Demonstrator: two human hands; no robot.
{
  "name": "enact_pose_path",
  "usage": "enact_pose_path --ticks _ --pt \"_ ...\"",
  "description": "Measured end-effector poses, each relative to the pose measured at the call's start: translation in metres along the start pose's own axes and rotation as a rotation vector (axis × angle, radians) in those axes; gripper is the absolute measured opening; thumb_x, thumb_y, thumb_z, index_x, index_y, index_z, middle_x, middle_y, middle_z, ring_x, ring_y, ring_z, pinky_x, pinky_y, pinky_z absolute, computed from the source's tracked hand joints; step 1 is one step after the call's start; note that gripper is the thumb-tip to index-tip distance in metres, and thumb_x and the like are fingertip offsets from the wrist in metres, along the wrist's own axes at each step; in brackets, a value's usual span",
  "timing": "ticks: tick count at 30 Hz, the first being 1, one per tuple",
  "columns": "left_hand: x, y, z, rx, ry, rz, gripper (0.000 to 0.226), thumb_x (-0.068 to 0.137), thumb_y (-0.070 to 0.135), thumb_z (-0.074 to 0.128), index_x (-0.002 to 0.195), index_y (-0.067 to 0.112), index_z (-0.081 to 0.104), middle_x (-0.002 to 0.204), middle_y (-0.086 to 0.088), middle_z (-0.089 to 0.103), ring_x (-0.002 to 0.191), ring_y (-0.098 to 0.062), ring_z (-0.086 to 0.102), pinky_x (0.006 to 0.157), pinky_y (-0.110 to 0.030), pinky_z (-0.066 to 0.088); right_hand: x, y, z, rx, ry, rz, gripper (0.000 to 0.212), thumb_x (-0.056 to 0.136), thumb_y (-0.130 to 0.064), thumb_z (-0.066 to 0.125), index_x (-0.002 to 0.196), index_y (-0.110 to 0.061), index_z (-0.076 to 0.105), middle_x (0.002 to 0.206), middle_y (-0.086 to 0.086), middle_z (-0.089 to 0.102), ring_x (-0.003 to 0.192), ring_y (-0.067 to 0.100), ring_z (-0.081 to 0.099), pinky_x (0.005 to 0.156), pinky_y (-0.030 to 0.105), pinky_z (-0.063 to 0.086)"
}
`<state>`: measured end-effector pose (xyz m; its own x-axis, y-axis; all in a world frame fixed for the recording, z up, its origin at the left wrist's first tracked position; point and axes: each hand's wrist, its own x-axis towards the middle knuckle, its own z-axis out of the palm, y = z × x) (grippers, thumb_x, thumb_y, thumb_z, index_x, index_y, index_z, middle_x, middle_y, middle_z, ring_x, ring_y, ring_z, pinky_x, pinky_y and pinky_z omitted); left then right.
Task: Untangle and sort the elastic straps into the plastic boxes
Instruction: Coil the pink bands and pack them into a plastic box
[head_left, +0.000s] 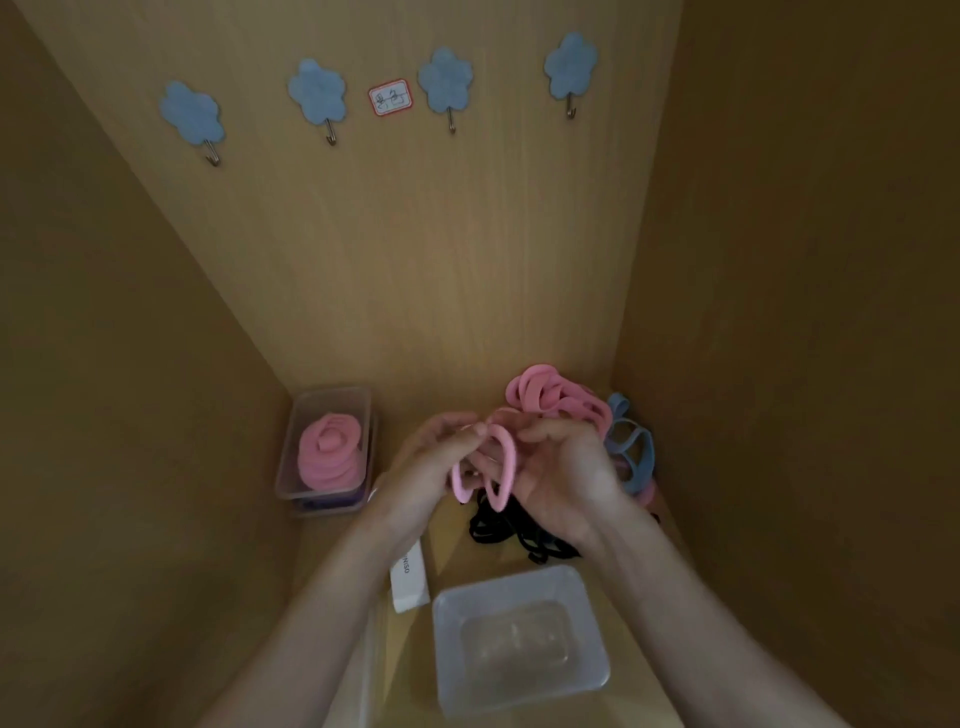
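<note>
Both hands are working close together in the middle of the wooden cubby, and their curled fingers are hiding much of what they grip. The left hand (431, 462) is pinching the top of a pink strap (503, 470) between thumb and fingertips. The right hand (563, 467) is closing its fingers round the same strap from the other side. The strap's loops are hanging down between the palms, and how they twist inside the grip is not clear. Just behind the right hand, a tangled heap of pink straps (556, 397) is sitting against the back panel, partly covered by the knuckles. Blue straps (631, 447) are crowding into the right corner. Black straps (511, 530) are lying on the floor under the wrists, half hidden by the right forearm. To the left, a clear box (284, 467) is standing against the side wall, holding coiled pink straps, with something purple showing dimly beneath. Nearer, an open clear tub (514, 639) is sitting between the forearms with a white card (409, 579) just beside it, its print too blurred to read fully. The side walls are hemming everything in. Up on the back panel, blue flower hooks (317, 91) are flanking a small red-edged label (390, 97).
</note>
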<state>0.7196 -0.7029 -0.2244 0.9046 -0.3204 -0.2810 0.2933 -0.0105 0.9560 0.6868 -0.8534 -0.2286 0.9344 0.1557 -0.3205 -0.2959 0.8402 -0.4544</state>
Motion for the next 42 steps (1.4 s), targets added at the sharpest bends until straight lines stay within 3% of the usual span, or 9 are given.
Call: enact_pose_path --ticks 3,9,14,19,25,28,32,38,42 --pt "-0.004 -0.01 0.007 0.148 0.009 0.064 0.055 0.075 0.037 0.083 0.121 0.019 0.058 0.102 -0.004 0.074 0.087 -0.015 0.069 0.071 -0.029 0.052 0.0 0.009 0.008 0.015 0.017 -0.062 0.035 0.073 -0.004 0.053 0.108 -0.007 0.049 0.094 0.021 0.06 0.092 0.038 0.061 0.077 0.048 0.048" --pt "0.002 -0.018 0.002 0.093 0.106 0.026 0.039 0.082 -0.007 0.062 0.115 0.013 0.063 0.101 -0.013 0.074 0.088 -0.024 0.07 0.083 -0.041 0.053 -0.006 0.021 0.003 -0.2 -0.01 -0.122 0.025 0.074 -0.003 0.057 0.098 0.001 0.061 0.095 0.021 0.068 0.097 0.03 0.067 0.085 0.041 0.054" --pt "0.002 -0.014 -0.01 0.069 0.154 -0.006 0.033 0.087 -0.015 0.06 0.115 0.004 0.062 0.08 -0.012 0.072 0.057 -0.016 0.064 0.065 -0.031 0.05 0.006 -0.022 -0.019 -0.854 0.164 -0.222 0.019 0.087 0.007 0.052 0.093 0.003 0.07 0.093 0.019 0.074 0.084 0.026 0.072 0.073 0.03 0.059" --pt "-0.001 0.001 -0.016 -0.091 0.084 -0.072 0.03 0.088 -0.008 0.062 0.118 -0.002 0.062 0.085 -0.021 0.07 0.062 -0.022 0.063 0.063 -0.029 0.049 0.069 -0.06 -0.063 -1.498 0.518 -0.293 0.028 0.094 -0.012 0.053 0.067 -0.013 0.061 0.058 0.0 0.057 0.053 0.017 0.053 0.043 0.015 0.037" --pt "-0.008 0.017 -0.026 -0.128 0.062 -0.038 0.027 0.091 0.001 0.06 0.118 0.0 0.064 0.083 -0.018 0.069 0.067 -0.023 0.064 0.067 -0.033 0.05 0.151 -0.047 -0.109 -1.895 0.569 -0.215 0.026 0.078 -0.039 0.062 0.086 -0.017 0.073 0.092 0.008 0.073 0.088 0.029 0.069 0.076 0.034 0.057" --pt "-0.013 0.026 -0.03 -0.206 0.05 -0.036 0.023 0.093 0.003 0.056 0.112 0.001 0.068 0.08 -0.018 0.067 0.065 -0.024 0.059 0.06 -0.03 0.051 0.137 -0.045 -0.092 -1.823 0.617 -0.311 0.023 0.078 -0.032 0.06 0.085 -0.019 0.077 0.088 0.006 0.073 0.088 0.03 0.068 0.076 0.032 0.054" --pt "-0.015 0.028 -0.038 -0.293 0.084 -0.066 0.02 0.089 0.013 0.057 0.094 0.009 0.076 0.083 -0.015 0.063 0.072 -0.023 0.055 0.064 -0.031 0.047 0.117 -0.07 -0.063 -1.188 0.557 -0.365 0.027 0.089 -0.011 0.062 0.062 -0.016 0.063 0.058 -0.007 0.06 0.063 0.012 0.056 0.048 0.014 0.041" --pt "-0.001 0.031 -0.032 -0.364 0.07 -0.091 0.023 0.1 0.007 0.044 0.106 -0.001 0.064 0.064 -0.008 0.053 0.048 -0.014 0.048 0.059 -0.03 0.042 0.082 -0.111 -0.022 -0.976 0.391 -0.515 0.017 0.093 0.0 0.058 0.078 -0.007 0.063 0.067 0.004 0.062 0.057 0.009 0.061 0.058 0.022 0.046" --pt "0.007 0.035 -0.021 -0.412 -0.01 -0.094 0.02 0.096 0.003 0.047 0.108 0.003 0.063 0.07 -0.009 0.056 0.056 -0.015 0.044 0.056 -0.027 0.045 0.058 -0.126 0.009 -0.857 0.259 -0.557 0.016 0.092 -0.004 0.056 0.079 -0.008 0.063 0.086 0.016 0.066 0.082 0.027 0.062 0.073 0.033 0.047"
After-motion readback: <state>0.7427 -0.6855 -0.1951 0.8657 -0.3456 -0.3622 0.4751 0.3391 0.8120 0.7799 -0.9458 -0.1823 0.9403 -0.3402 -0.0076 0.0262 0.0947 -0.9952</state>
